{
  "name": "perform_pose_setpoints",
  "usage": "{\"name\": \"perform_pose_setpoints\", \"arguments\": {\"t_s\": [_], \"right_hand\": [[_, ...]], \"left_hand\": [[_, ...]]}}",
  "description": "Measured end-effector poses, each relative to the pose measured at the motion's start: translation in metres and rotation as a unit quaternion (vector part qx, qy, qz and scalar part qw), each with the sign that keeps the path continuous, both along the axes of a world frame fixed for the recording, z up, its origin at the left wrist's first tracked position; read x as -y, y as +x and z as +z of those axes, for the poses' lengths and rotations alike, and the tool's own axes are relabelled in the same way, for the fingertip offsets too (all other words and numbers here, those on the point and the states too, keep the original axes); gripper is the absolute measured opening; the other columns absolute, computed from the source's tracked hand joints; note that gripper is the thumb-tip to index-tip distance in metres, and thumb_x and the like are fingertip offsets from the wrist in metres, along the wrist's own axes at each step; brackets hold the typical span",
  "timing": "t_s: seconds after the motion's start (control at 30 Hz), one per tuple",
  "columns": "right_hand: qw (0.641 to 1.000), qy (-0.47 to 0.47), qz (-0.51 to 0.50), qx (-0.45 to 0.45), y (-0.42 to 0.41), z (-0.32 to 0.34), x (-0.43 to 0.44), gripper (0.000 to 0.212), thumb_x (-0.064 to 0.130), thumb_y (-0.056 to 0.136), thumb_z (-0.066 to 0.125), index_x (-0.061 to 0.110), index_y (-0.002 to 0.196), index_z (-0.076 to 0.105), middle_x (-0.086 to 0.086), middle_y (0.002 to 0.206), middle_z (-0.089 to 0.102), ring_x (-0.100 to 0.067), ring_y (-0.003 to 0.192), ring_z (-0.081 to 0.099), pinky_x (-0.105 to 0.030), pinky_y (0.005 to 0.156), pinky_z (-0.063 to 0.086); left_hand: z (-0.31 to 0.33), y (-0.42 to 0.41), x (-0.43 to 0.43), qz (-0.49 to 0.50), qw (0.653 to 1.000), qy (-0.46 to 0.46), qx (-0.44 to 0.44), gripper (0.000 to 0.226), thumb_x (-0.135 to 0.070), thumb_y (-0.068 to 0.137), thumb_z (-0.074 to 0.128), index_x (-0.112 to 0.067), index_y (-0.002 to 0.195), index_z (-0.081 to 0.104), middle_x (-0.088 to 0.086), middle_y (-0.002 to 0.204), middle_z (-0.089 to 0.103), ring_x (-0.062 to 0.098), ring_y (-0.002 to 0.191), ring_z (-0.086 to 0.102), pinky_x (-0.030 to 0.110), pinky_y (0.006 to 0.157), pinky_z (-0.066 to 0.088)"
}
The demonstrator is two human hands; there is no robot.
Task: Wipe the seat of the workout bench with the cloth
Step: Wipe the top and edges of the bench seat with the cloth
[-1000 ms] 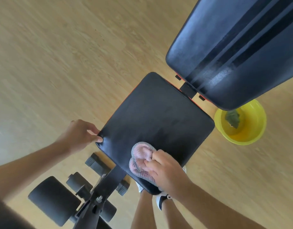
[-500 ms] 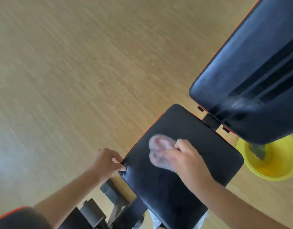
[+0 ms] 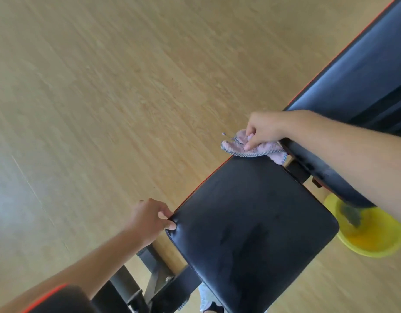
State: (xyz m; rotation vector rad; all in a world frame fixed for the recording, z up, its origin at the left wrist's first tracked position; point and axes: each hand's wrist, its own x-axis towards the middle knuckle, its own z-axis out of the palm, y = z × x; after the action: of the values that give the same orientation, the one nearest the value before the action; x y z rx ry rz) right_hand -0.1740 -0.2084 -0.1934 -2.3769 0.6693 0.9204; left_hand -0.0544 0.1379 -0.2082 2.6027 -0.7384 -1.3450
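Observation:
The bench's black padded seat (image 3: 251, 222) fills the lower middle of the head view, with faint damp streaks on it. My right hand (image 3: 264, 129) presses a pink cloth with a grey mesh edge (image 3: 251, 147) onto the seat's far corner, close to the gap below the backrest; part of the cloth hangs past the edge. My left hand (image 3: 150, 219) grips the seat's near left corner, thumb on top and fingers underneath.
The tilted dark backrest (image 3: 357, 86) rises at the upper right. A yellow basin (image 3: 375, 236) with a dark rag in it stands on the wooden floor (image 3: 104, 98) to the right of the seat. The bench's black frame and foam rollers (image 3: 136, 288) lie at the bottom left.
My right hand has swept the cloth from the seat's near edge across the middle to its far corner. My left hand has stayed on the near left corner. The camera has tilted.

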Motion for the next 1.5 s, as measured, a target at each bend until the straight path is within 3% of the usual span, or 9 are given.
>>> {"name": "perform_pose_setpoints", "arguments": {"t_s": [0.17, 0.23, 0.4, 0.53, 0.73, 1.0, 1.17, 1.33, 1.5], "right_hand": [[0.993, 0.118, 0.029, 0.007, 0.016, -0.006, -0.054, 0.027, 0.040, 0.077, 0.084, 0.040, 0.054, 0.069, 0.012, 0.045, 0.047, -0.011, 0.051, 0.045, -0.025, 0.055, 0.037], [0.994, 0.099, 0.049, 0.015, 0.017, -0.012, -0.058, 0.022, 0.037, 0.080, 0.083, 0.026, 0.066, 0.072, 0.010, 0.054, 0.049, -0.012, 0.053, 0.045, -0.025, 0.051, 0.034], [0.980, -0.012, -0.163, 0.112, -0.042, -0.016, -0.010, 0.063, 0.036, 0.084, 0.080, 0.013, 0.052, 0.031, -0.001, 0.055, 0.025, -0.021, 0.052, 0.023, -0.028, 0.051, 0.021], [0.937, -0.070, -0.306, 0.155, -0.117, -0.017, -0.053, 0.061, 0.036, 0.087, 0.078, 0.011, 0.051, 0.035, -0.006, 0.060, 0.036, -0.023, 0.056, 0.033, -0.027, 0.047, 0.024], [0.871, -0.113, -0.471, 0.086, -0.251, -0.004, -0.104, 0.060, 0.032, 0.086, 0.081, 0.017, 0.045, 0.039, -0.004, 0.055, 0.034, -0.026, 0.055, 0.037, -0.035, 0.050, 0.024], [0.871, -0.092, -0.466, 0.128, -0.212, -0.004, -0.098, 0.061, 0.035, 0.085, 0.079, 0.012, 0.049, 0.036, 0.000, 0.058, 0.034, -0.018, 0.052, 0.035, -0.025, 0.049, 0.029], [0.760, -0.063, -0.643, 0.070, -0.277, 0.001, -0.164, 0.061, 0.039, 0.089, 0.074, 0.013, 0.050, 0.035, -0.003, 0.054, 0.030, -0.025, 0.061, 0.028, -0.033, 0.053, 0.023], [0.563, 0.054, -0.823, 0.047, -0.238, -0.006, -0.292, 0.057, 0.039, 0.087, 0.075, -0.009, 0.064, 0.053, -0.007, 0.058, 0.039, -0.016, 0.054, 0.033, -0.028, 0.051, 0.030], [0.610, 0.108, -0.784, -0.041, -0.219, 0.001, -0.353, 0.055, 0.045, 0.078, 0.081, 0.011, 0.043, 0.055, 0.004, 0.038, 0.046, -0.017, 0.045, 0.045, -0.031, 0.052, 0.044]], "left_hand": [[0.000, -0.001, 0.001, -0.003, 1.000, 0.000, -0.003, 0.007, -0.023, 0.071, 0.087, -0.026, 0.073, 0.081, -0.010, 0.078, 0.063, 0.016, 0.088, 0.058, 0.028, 0.069, 0.043], [0.001, -0.003, 0.003, -0.005, 1.000, 0.005, -0.002, 0.007, -0.021, 0.072, 0.086, -0.023, 0.077, 0.082, -0.011, 0.080, 0.061, 0.013, 0.085, 0.054, 0.026, 0.068, 0.042], [0.004, -0.001, 0.003, 0.007, 1.000, 0.008, -0.011, 0.018, -0.023, 0.068, 0.087, -0.034, 0.059, 0.076, 0.001, 0.070, 0.072, 0.014, 0.061, 0.058, 0.026, 0.057, 0.043], [0.007, -0.005, 0.008, -0.009, 1.000, -0.009, -0.011, 0.012, -0.015, 0.071, 0.087, -0.022, 0.066, 0.079, 0.006, 0.058, 0.072, 0.006, 0.036, 0.047, 0.022, 0.045, 0.034], [0.006, -0.003, 0.008, -0.014, 1.000, 0.009, -0.020, 0.014, -0.020, 0.071, 0.088, -0.027, 0.065, 0.078, 0.006, 0.058, 0.075, 0.009, 0.039, 0.045, 0.024, 0.046, 0.035], [0.003, 0.001, 0.011, -0.060, 0.998, 0.024, -0.014, 0.014, -0.020, 0.071, 0.089, -0.025, 0.066, 0.076, 0.006, 0.060, 0.076, 0.042, 0.071, 0.071, 0.030, 0.056, 0.047], [0.002, 0.002, 0.012, -0.073, 0.997, 0.027, -0.016, 0.016, -0.022, 0.073, 0.088, -0.027, 0.067, 0.074, 0.006, 0.063, 0.077, 0.025, 0.064, 0.062, 0.026, 0.053, 0.039], [0.003, 0.001, 0.013, -0.080, 0.996, 0.026, -0.017, 0.015, -0.022, 0.074, 0.087, -0.026, 0.068, 0.074, 0.007, 0.063, 0.075, 0.022, 0.057, 0.053, 0.025, 0.050, 0.037], [0.000, 0.002, 0.011, -0.090, 0.996, 0.020, -0.002, 0.016, -0.025, 0.072, 0.088, -0.028, 0.067, 0.073, 0.006, 0.062, 0.075, 0.034, 0.071, 0.061, 0.026, 0.053, 0.038]]}}
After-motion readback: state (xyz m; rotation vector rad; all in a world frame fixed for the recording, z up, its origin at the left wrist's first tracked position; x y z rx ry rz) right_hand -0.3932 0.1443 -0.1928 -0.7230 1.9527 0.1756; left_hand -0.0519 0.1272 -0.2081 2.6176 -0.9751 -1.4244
